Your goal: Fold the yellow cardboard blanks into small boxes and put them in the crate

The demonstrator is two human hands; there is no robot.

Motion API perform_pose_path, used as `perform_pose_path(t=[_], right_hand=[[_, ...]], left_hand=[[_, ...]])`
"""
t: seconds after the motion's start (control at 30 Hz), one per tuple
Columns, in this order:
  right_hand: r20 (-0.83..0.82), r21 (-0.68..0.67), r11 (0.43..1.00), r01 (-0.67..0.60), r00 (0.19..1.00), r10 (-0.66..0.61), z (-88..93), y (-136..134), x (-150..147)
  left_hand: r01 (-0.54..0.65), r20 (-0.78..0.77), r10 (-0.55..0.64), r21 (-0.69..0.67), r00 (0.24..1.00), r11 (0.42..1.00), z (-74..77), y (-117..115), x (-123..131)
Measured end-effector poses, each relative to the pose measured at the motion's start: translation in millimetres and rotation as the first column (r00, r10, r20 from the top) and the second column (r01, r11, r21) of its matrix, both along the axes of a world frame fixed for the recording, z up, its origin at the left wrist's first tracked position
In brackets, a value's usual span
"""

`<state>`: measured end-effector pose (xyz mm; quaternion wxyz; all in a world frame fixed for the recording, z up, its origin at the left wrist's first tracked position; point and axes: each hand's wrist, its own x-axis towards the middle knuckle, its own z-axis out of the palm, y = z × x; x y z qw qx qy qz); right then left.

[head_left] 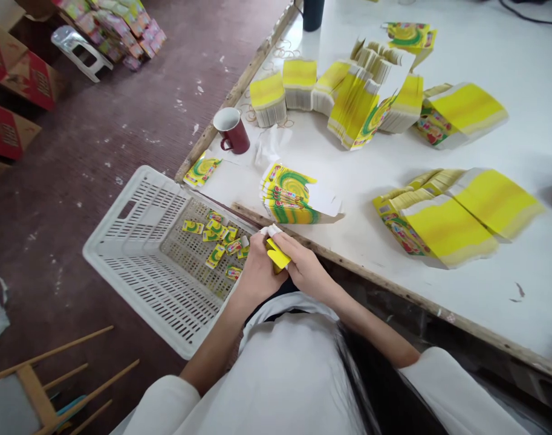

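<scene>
Close to my body, just off the table's front edge, both hands grip one small yellow carton. My left hand wraps its left side, and my right hand closes on its right side. A yellow flap stands out between the hands; the rest of the carton is hidden by my fingers. Right ahead on the table lies a fanned stack of flat printed cartons in yellow and green. Below and left of my left hand, a white plastic crate holds several small yellow boxes on its bottom.
On the white table are a maroon mug, crumpled tissue, a loose flat carton, rubber bands and large carton bundles. A dark cup stands farther back. A white stool and red boxes occupy the floor.
</scene>
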<state>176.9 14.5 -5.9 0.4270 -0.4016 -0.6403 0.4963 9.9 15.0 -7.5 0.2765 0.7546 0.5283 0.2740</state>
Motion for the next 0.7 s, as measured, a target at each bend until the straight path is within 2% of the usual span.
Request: perform_pose_path(t=[0.1, 0.27, 0.47, 0.57, 0.7], right_hand=[[0.036, 0.063, 0.992, 0.109, 0.993, -0.111, -8.1, 4, 4], [0.175, 0.093, 0.991, -0.096, 0.981, 0.079, -13.7, 10, 20], [0.144, 0.155, 0.965, -0.212, 0.971, 0.191, -1.6, 23, 37], [0.107, 0.140, 0.985, -0.100, 0.991, 0.085, 1.1, 20, 30], [-0.061, 0.043, 0.998, 0.042, 0.997, -0.039, -7.1, 10, 12]], left_hand=[[-0.109, -0.026, 0.108, -0.019, 0.994, 0.994, 7.5, 1, -8], [-0.144, 0.030, 0.145, -0.042, 0.989, 0.989, 27.8, 7, -23], [-0.048, 0.052, 0.050, -0.043, 0.997, 0.998, 41.5, 15, -22], [-0.074, 0.025, 0.074, 0.024, 0.997, 0.997, 40.8, 14, -16], [-0.086, 0.023, 0.085, 0.051, 0.996, 0.995, 36.1, 8, -10]])
